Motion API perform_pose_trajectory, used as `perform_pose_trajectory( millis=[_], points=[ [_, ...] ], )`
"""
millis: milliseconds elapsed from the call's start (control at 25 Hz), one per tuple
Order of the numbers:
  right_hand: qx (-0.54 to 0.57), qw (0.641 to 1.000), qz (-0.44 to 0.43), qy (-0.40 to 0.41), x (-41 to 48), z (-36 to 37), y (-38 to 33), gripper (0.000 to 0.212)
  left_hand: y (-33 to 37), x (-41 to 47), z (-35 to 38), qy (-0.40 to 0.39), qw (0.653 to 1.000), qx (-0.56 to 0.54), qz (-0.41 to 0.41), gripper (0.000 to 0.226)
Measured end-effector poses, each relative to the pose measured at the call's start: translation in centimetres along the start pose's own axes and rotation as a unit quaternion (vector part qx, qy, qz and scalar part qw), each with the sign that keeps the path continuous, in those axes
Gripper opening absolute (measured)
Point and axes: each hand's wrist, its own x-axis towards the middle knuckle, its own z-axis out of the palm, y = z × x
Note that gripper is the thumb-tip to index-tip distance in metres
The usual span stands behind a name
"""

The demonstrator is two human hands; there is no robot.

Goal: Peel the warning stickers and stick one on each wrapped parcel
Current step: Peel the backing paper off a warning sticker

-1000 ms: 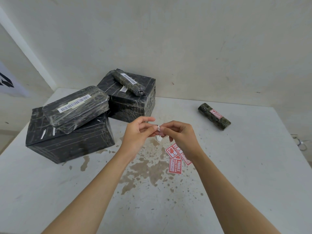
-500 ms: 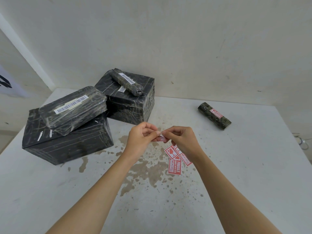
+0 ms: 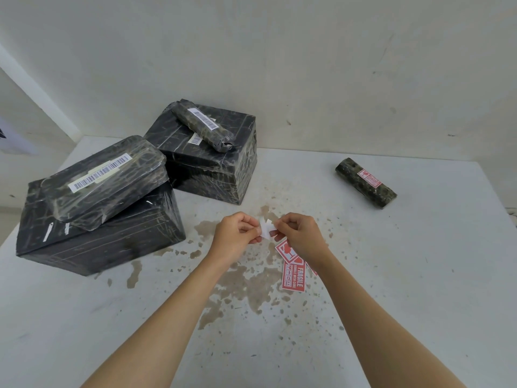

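Hands, left [image 3: 237, 233] and right [image 3: 300, 233], pinch one sticker [image 3: 265, 228] at frame centre; spare stickers [image 3: 293, 275] lie below; wrapped parcels [image 3: 95, 217] stand upper left.

The loose stickers [image 3: 292, 271] lie on the worktop [image 3: 419, 275], near its middle. Just behind them the left hand [image 3: 237, 236] and right hand [image 3: 302, 233] meet above the worktop, with the held sticker [image 3: 265, 229] pinched between them. Well to the left of the loose stickers stands the near box [image 3: 112, 242], with the flat parcel [image 3: 106, 180] on top. Behind and left of them stands the far box [image 3: 212, 169], with the upper roll [image 3: 202, 128] on top. Behind and right, well apart, the lone roll [image 3: 365, 189] lies on the worktop with a stuck sticker [image 3: 369, 177] on its upper side
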Motion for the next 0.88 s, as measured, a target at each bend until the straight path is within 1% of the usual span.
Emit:
perform_pose_trajectory(
  millis=[160, 280, 400, 440, 520, 600, 720, 800, 880],
  points=[
    [-0.03, 0.999, 0.034, 0.024, 2.2, 0.3, 1.6, 0.015, -1.3, 2.0, -0.3, -0.028, 0.996, 0.043, -0.071, 0.014],
    [-0.055, 0.994, 0.065, 0.065, 4.0, 0.7, 2.5, 0.015, -2.1, 3.4, -0.8, -0.048, 0.991, 0.085, -0.092, 0.018],
    [-0.076, 0.985, 0.084, 0.131, 5.2, 1.0, 3.2, 0.015, -2.7, 4.3, -1.6, -0.017, 0.987, 0.13, -0.092, 0.018],
    [-0.082, 0.984, 0.081, 0.134, 5.6, 1.2, 3.5, 0.015, -2.8, 4.4, -1.9, 0.001, 0.987, 0.138, -0.087, 0.017],
    [-0.116, 0.986, 0.067, 0.104, 5.7, 1.5, 3.6, 0.016, -2.9, 4.3, -2.3, 0.032, 0.987, 0.139, -0.075, 0.016],
    [-0.16, 0.983, 0.051, 0.079, 5.7, 1.7, 3.6, 0.017, -2.9, 4.2, -2.4, 0.041, 0.99, 0.112, -0.077, 0.017],
    [-0.192, 0.978, 0.01, 0.079, 5.5, 1.8, 3.5, 0.018, -2.5, 4.0, -2.0, 0.044, 0.993, 0.008, -0.112, 0.016],
    [-0.186, 0.978, -0.019, 0.091, 5.2, 1.6, 3.3, 0.019, -2.3, 3.8, -1.8, 0.048, 0.987, -0.061, -0.138, 0.016],
    [-0.135, 0.985, -0.027, 0.103, 4.8, 1.4, 2.8, 0.017, -2.0, 3.7, -1.7, 0.043, 0.984, -0.095, -0.147, 0.015]
  ],
)
